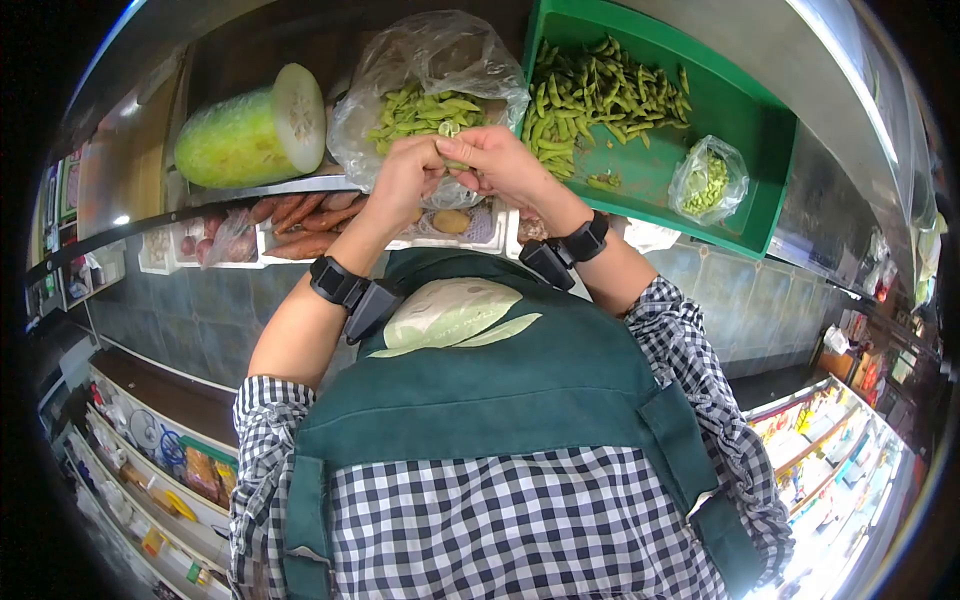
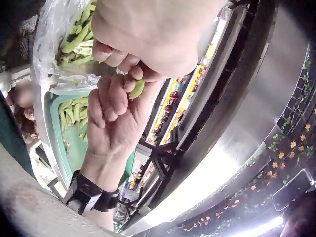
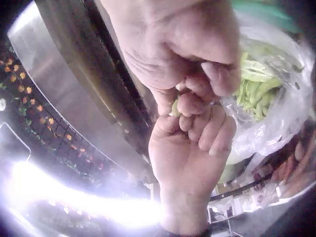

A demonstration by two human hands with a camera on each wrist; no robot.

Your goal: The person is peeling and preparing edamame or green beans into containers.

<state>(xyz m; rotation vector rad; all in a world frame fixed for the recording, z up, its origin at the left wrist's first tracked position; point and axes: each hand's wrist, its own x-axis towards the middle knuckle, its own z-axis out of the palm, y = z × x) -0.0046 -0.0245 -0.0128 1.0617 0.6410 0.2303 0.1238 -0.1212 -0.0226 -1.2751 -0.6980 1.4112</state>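
Both hands meet over a clear plastic bag [image 1: 375, 60] holding light green soybean pods [image 1: 425, 108]. Between the fingertips is a green soybean pod [image 2: 137, 89], pinched from both sides. My left hand [image 1: 406, 178] has its fingers curled in around one end. The thumb of my right hand [image 1: 508, 162] presses at the top of the pod [image 1: 449, 129], its other fingers folded below. In the right wrist view the fingers cover most of the pod [image 3: 175, 107], and only a small green part shows.
To the right stands a green crate [image 1: 690, 238] with a heap of darker pods [image 1: 600, 90] and a small bag of shelled beans [image 1: 708, 180]. A cut winter melon [image 1: 235, 140] lies left of the plastic bag. Below the counter edge are sweet potatoes [image 1: 305, 225] and potatoes [image 1: 450, 221] in white boxes.
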